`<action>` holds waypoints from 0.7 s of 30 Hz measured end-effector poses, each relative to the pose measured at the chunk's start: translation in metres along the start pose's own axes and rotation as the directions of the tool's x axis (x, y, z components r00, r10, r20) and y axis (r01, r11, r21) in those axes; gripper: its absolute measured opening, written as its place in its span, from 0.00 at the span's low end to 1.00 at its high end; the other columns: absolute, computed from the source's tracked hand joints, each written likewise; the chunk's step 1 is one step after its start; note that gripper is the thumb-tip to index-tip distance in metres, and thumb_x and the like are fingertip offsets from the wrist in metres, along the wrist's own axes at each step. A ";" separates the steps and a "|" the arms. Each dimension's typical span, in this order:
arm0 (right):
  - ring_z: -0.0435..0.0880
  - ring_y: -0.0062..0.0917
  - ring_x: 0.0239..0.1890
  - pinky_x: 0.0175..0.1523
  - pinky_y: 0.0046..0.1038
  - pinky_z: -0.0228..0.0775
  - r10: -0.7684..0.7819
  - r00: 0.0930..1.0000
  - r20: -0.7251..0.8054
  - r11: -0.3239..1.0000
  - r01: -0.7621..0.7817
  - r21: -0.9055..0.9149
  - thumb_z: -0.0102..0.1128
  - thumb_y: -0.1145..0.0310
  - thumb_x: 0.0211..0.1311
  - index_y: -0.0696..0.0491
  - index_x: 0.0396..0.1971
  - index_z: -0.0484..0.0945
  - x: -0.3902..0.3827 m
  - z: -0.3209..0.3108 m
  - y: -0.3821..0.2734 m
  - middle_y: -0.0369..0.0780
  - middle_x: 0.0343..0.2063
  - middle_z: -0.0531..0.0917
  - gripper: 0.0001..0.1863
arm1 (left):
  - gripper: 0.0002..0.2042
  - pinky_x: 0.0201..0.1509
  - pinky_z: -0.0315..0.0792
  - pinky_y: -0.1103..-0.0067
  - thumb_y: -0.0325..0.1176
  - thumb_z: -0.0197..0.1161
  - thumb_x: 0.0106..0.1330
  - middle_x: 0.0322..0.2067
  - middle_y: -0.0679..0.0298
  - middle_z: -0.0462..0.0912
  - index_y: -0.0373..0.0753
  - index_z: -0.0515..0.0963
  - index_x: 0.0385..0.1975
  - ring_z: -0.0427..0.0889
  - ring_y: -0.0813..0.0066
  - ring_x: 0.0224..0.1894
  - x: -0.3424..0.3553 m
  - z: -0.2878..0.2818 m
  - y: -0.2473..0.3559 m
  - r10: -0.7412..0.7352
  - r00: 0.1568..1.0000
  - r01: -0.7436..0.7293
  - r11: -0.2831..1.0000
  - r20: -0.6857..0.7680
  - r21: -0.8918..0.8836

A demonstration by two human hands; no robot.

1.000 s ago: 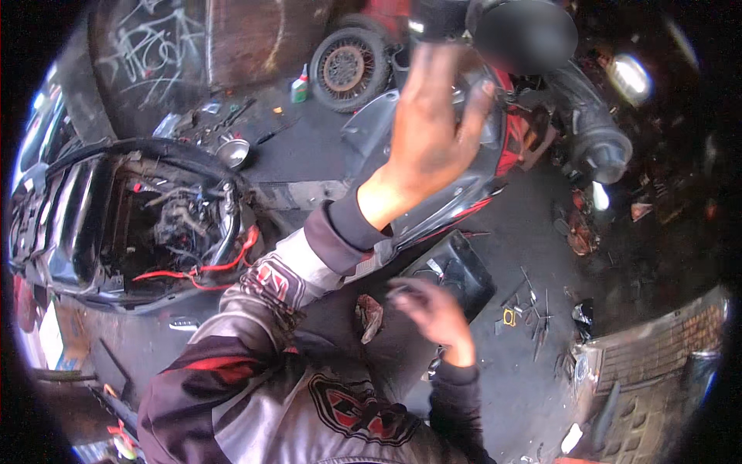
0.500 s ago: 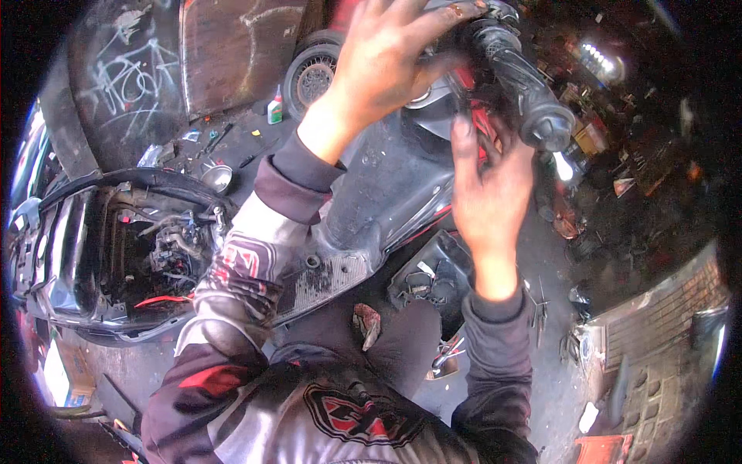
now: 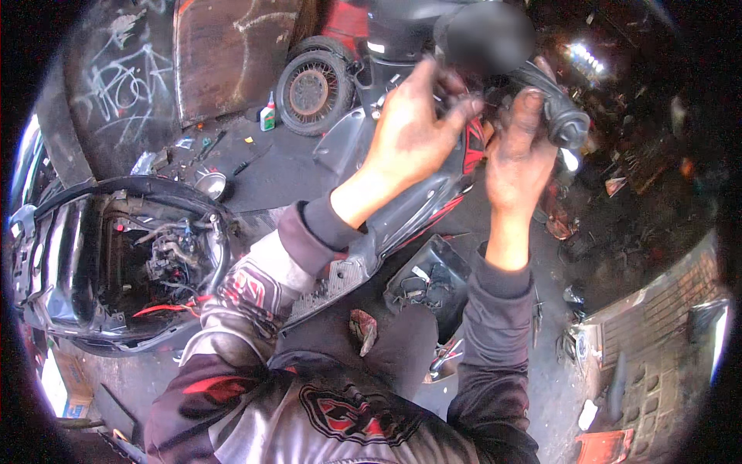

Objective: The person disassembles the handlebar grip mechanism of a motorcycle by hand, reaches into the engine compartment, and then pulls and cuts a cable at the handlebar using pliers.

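Observation:
At the top of the head view, both my hands work at the front of a scooter with a grey body [image 3: 386, 220], red panels [image 3: 473, 151] and a black handlebar grip [image 3: 568, 124]. My left hand [image 3: 417, 127] is left of the grip, fingers curled by a dark part beneath the blurred round shape; whatever lies between its fingertips is unclear. My right hand [image 3: 522, 162] wraps around the handlebar just inboard of the grip's end, thumb raised on the near side.
At left lies a black scooter body section [image 3: 85, 259] with exposed innards. Wire-spoked wheels [image 3: 309, 93] and a small bottle [image 3: 268, 116] stand behind. A black tray [image 3: 448, 274] with parts sits by my legs; metal panels [image 3: 216, 62] lean at the back.
My right hand has risen from near the tray to the handlebar. My left hand moved up, then came slightly down, its fingers now curling at the part beside the handlebar.

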State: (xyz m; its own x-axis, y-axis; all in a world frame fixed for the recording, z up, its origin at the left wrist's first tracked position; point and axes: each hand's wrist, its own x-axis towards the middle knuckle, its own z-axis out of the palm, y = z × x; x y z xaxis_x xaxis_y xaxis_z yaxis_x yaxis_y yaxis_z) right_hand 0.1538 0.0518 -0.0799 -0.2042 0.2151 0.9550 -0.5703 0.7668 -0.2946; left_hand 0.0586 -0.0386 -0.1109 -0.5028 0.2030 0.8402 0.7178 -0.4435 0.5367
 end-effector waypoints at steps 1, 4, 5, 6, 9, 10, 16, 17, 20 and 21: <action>0.78 0.28 0.59 0.69 0.33 0.64 0.043 0.998 -0.042 0.996 -0.039 0.079 0.57 0.53 0.77 0.63 0.65 0.70 0.002 -0.003 0.003 0.44 0.58 0.80 0.30 | 0.13 0.41 0.78 0.77 0.29 0.71 0.65 0.35 0.58 0.87 0.30 0.77 0.43 0.85 0.77 0.35 0.002 0.005 -0.002 0.003 1.000 -0.003 1.000 0.027 -0.021; 0.78 0.27 0.59 0.67 0.32 0.66 0.068 0.998 -0.013 0.997 -0.067 0.025 0.57 0.51 0.77 0.62 0.67 0.70 0.013 -0.014 0.009 0.42 0.57 0.80 0.32 | 0.11 0.42 0.79 0.77 0.28 0.67 0.67 0.36 0.57 0.88 0.28 0.80 0.45 0.86 0.76 0.36 0.014 0.022 -0.024 0.130 0.991 -0.130 0.989 -0.004 -0.073; 0.78 0.25 0.59 0.65 0.31 0.68 0.055 0.998 0.001 0.998 -0.055 -0.042 0.57 0.50 0.77 0.61 0.67 0.69 0.016 -0.020 0.011 0.41 0.55 0.81 0.32 | 0.11 0.42 0.79 0.77 0.28 0.67 0.67 0.36 0.57 0.88 0.28 0.80 0.45 0.86 0.76 0.36 0.020 0.023 -0.027 0.127 0.992 -0.127 0.989 0.002 -0.079; 0.82 0.22 0.51 0.54 0.27 0.76 0.164 0.986 0.005 0.985 -0.163 -0.058 0.56 0.45 0.76 0.61 0.67 0.70 0.018 -0.026 0.009 0.39 0.50 0.82 0.35 | 0.11 0.42 0.79 0.76 0.29 0.67 0.68 0.36 0.56 0.89 0.29 0.81 0.46 0.87 0.74 0.36 0.026 0.025 -0.029 0.097 0.994 -0.095 0.995 0.053 -0.037; 0.85 0.22 0.40 0.41 0.26 0.79 0.304 0.952 -0.043 0.951 -0.306 -0.054 0.56 0.37 0.72 0.67 0.63 0.70 0.031 -0.041 0.024 0.40 0.43 0.83 0.44 | 0.13 0.46 0.79 0.72 0.33 0.66 0.68 0.36 0.53 0.89 0.34 0.84 0.48 0.89 0.67 0.37 0.031 0.030 -0.025 0.073 0.990 -0.084 0.993 0.122 0.083; 0.88 0.41 0.49 0.50 0.35 0.82 0.475 0.880 -0.015 0.874 -0.473 -0.106 0.52 0.32 0.70 0.61 0.71 0.60 0.041 -0.054 0.036 0.57 0.60 0.77 0.48 | 0.14 0.48 0.79 0.72 0.34 0.66 0.68 0.36 0.52 0.89 0.35 0.84 0.50 0.89 0.66 0.38 0.036 0.033 -0.026 0.071 0.988 -0.082 0.994 0.141 0.075; 0.84 0.41 0.57 0.57 0.35 0.79 0.480 0.877 0.029 0.875 -0.476 -0.085 0.52 0.33 0.71 0.64 0.72 0.58 0.061 -0.067 0.039 0.56 0.59 0.79 0.50 | 0.17 0.52 0.76 0.81 0.28 0.64 0.69 0.35 0.62 0.90 0.35 0.81 0.57 0.85 0.80 0.42 0.048 0.038 -0.049 -0.098 0.931 0.200 0.943 0.352 -0.266; 0.83 0.40 0.58 0.57 0.35 0.78 0.438 0.897 0.062 0.898 -0.434 -0.073 0.52 0.33 0.71 0.64 0.71 0.59 0.061 -0.067 0.037 0.55 0.60 0.79 0.49 | 0.17 0.52 0.76 0.81 0.28 0.64 0.69 0.35 0.62 0.90 0.35 0.81 0.57 0.85 0.80 0.42 0.047 0.037 -0.046 -0.098 0.927 0.203 0.942 0.362 -0.266; 0.83 0.39 0.59 0.59 0.34 0.78 0.422 0.901 0.096 0.906 -0.420 -0.046 0.52 0.37 0.74 0.64 0.68 0.65 0.052 -0.067 0.027 0.54 0.59 0.79 0.43 | 0.17 0.49 0.79 0.74 0.32 0.64 0.65 0.36 0.55 0.90 0.30 0.83 0.51 0.89 0.67 0.40 0.043 0.037 -0.038 -0.021 0.966 0.086 0.967 0.259 -0.241; 0.83 0.39 0.59 0.58 0.34 0.78 0.412 0.904 0.114 0.911 -0.412 -0.021 0.52 0.40 0.75 0.64 0.68 0.66 0.049 -0.065 0.022 0.54 0.59 0.80 0.41 | 0.17 0.49 0.79 0.74 0.32 0.64 0.65 0.36 0.55 0.90 0.30 0.83 0.51 0.89 0.67 0.40 0.044 0.037 -0.036 -0.019 0.964 0.085 0.967 0.264 -0.241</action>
State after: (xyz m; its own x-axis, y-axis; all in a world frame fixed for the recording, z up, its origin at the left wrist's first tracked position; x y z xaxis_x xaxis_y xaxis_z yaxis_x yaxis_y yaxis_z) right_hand 0.1831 0.1187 -0.0378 -0.5101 0.4411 0.7384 -0.4187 0.6226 -0.6611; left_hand 0.0286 0.0185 -0.0903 -0.3713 0.4347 0.8205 0.5355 -0.6216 0.5717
